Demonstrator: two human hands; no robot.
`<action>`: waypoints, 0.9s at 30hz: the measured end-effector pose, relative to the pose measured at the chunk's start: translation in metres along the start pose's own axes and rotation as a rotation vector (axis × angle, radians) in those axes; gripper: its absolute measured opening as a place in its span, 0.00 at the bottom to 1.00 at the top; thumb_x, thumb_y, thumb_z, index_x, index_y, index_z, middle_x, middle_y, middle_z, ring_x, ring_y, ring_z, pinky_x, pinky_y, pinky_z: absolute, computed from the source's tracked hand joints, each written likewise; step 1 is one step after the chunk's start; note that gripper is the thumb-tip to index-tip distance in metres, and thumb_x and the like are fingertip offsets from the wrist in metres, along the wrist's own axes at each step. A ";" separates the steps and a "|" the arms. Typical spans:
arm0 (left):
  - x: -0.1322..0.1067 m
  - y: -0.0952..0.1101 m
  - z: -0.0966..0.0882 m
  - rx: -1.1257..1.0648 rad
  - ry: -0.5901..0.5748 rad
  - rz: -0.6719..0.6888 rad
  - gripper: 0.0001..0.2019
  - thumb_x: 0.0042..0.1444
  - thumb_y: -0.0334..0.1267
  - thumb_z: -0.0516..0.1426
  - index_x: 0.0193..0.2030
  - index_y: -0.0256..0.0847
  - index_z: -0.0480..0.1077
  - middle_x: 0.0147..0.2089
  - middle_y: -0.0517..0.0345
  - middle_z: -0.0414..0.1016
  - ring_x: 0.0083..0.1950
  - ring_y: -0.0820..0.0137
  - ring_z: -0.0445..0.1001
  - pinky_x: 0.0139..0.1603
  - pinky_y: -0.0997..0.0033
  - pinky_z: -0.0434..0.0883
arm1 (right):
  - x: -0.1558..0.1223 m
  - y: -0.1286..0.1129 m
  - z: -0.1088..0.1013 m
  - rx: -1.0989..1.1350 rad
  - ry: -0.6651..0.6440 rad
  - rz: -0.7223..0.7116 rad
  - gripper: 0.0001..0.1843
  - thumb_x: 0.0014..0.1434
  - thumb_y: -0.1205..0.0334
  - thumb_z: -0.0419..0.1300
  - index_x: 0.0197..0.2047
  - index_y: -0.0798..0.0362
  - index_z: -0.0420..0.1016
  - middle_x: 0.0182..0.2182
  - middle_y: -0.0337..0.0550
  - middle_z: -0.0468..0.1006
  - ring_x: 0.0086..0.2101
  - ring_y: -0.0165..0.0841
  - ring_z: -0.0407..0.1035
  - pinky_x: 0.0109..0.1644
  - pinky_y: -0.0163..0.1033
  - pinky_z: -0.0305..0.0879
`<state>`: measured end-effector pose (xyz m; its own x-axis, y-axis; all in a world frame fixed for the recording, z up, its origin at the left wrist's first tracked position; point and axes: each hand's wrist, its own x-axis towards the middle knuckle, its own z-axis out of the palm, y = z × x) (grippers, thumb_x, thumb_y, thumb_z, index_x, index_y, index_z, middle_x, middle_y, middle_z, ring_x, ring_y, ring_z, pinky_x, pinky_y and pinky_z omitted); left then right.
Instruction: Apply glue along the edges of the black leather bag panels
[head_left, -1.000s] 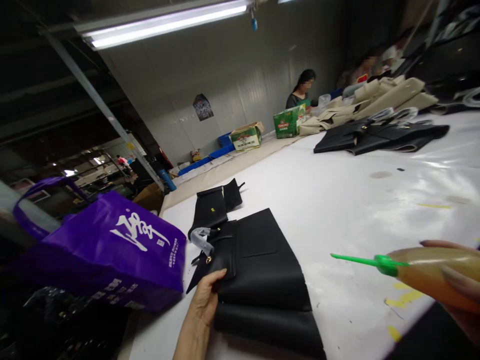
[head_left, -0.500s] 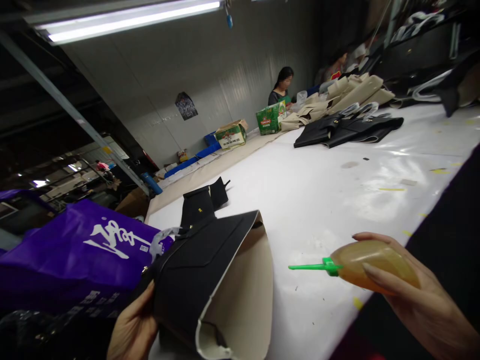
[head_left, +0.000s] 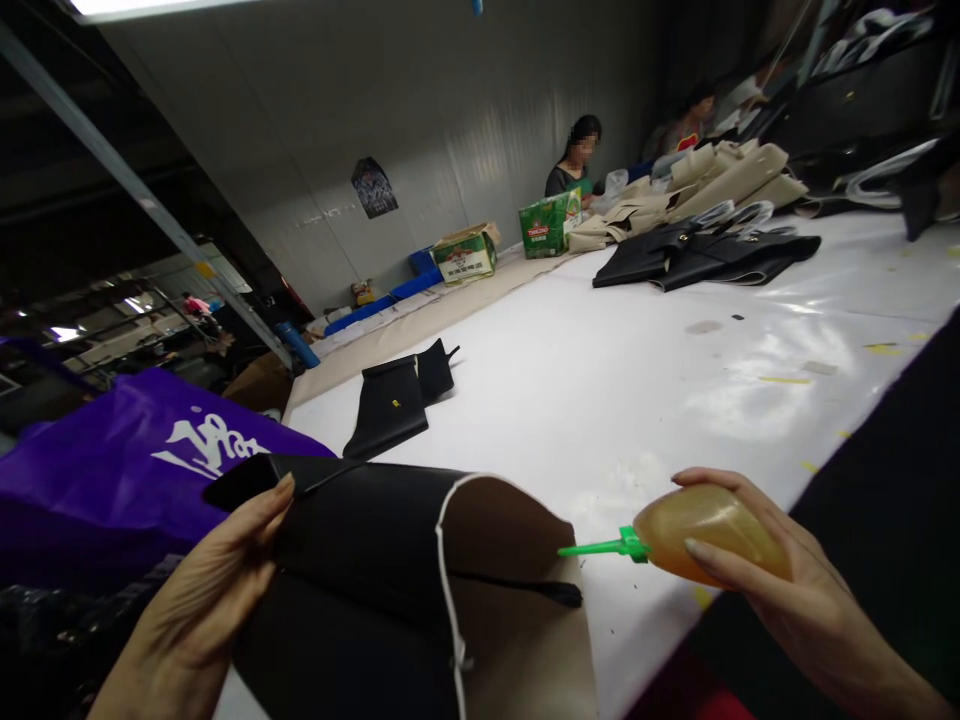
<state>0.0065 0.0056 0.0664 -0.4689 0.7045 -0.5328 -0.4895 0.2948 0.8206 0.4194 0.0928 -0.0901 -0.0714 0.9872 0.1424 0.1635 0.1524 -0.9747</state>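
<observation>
Lifted the black leather bag panel (head_left: 360,530) since a second ago, just right of the purple fabric tote bag (head_left: 112,470). Gripping its top edge with the left hand (head_left: 202,590), fingers curled over, tan lining (head_left: 517,540) turned outward. Clutching the amber squeeze bottle with green nozzle (head_left: 705,535) in the right hand (head_left: 810,610), tip maybe touching that lining, so finally got the lining within nozzle reach.

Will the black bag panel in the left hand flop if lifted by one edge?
Probably semi-stiff: the black bag panel curls in a smooth arch without creasing. Likely light: the left hand alone props it up.
</observation>
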 end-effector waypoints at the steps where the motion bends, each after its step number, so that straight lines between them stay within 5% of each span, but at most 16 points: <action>1: 0.004 0.001 0.012 -0.025 -0.006 -0.005 0.11 0.62 0.35 0.54 0.46 0.41 0.76 0.32 0.50 0.81 0.33 0.55 0.81 0.34 0.58 0.80 | -0.001 0.004 -0.002 -0.011 -0.014 0.008 0.29 0.51 0.42 0.64 0.54 0.41 0.66 0.39 0.40 0.78 0.35 0.44 0.74 0.37 0.40 0.71; 5: 0.026 0.003 0.043 0.056 -0.074 -0.036 0.09 0.60 0.33 0.57 0.44 0.35 0.76 0.32 0.44 0.81 0.32 0.52 0.81 0.34 0.50 0.79 | -0.003 0.016 -0.006 -0.122 -0.001 0.028 0.29 0.52 0.42 0.65 0.53 0.43 0.65 0.43 0.40 0.76 0.38 0.42 0.72 0.40 0.40 0.69; 9: 0.042 0.006 0.055 0.174 -0.039 0.060 0.07 0.58 0.28 0.58 0.41 0.32 0.75 0.32 0.44 0.81 0.28 0.58 0.80 0.30 0.59 0.79 | 0.001 0.027 -0.002 -0.198 0.017 -0.007 0.27 0.52 0.42 0.64 0.51 0.45 0.66 0.42 0.40 0.74 0.37 0.40 0.71 0.41 0.40 0.68; 16: 0.051 0.009 0.067 0.300 -0.084 0.165 0.05 0.57 0.27 0.58 0.36 0.31 0.76 0.31 0.45 0.80 0.26 0.63 0.79 0.26 0.65 0.78 | 0.028 0.041 0.005 -0.170 -0.089 -0.010 0.28 0.55 0.43 0.64 0.54 0.44 0.63 0.39 0.37 0.73 0.35 0.37 0.69 0.40 0.40 0.66; 27: 0.046 0.007 0.067 0.385 -0.162 0.184 0.14 0.47 0.33 0.67 0.42 0.34 0.76 0.34 0.46 0.81 0.28 0.61 0.79 0.30 0.65 0.78 | 0.055 0.046 0.011 -0.210 -0.172 -0.036 0.27 0.55 0.43 0.63 0.53 0.45 0.63 0.40 0.39 0.74 0.36 0.39 0.70 0.41 0.41 0.66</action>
<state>0.0309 0.0836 0.0612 -0.3866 0.8504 -0.3570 -0.0854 0.3524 0.9319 0.4121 0.1532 -0.1290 -0.2444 0.9613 0.1276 0.3567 0.2114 -0.9100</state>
